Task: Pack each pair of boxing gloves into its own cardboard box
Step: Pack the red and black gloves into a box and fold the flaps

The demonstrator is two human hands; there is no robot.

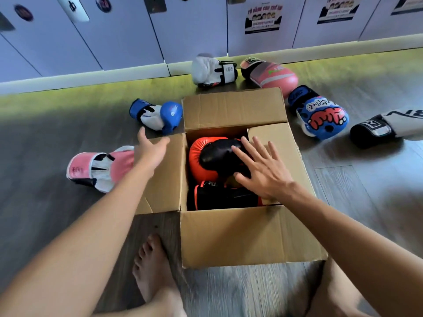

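An open cardboard box [247, 236] is seen standing on the wood-look floor [366, 202], its left flap [164, 179] splayed outward and its far flap tilted back. Inside it a red-and-black boxing glove [201, 156] is lodged toward the far side, with a second black glove with red trim [219, 197] lying below it against the near wall. The right hand [261, 170] is held flat over the opening with fingers spread and straight, nothing grasped; whether the palm touches the glove beneath cannot be told. The left hand [153, 149] is stretched out above the left flap, fingers relaxed and released, nothing held. Other gloves are scattered round the box: a blue-and-white glove [158, 116] just beyond the left hand, a pink-and-white glove [100, 168] partly hidden behind the left flap, a white glove [212, 70] and a pink glove [272, 75] near the plinth of the lockers [126, 30], a blue cartoon-printed glove [320, 113] beside the box's far right corner, and – further right – a black-and-grey glove [384, 126]. A bare foot [153, 266] is planted on the floor just left of the box's near wall.
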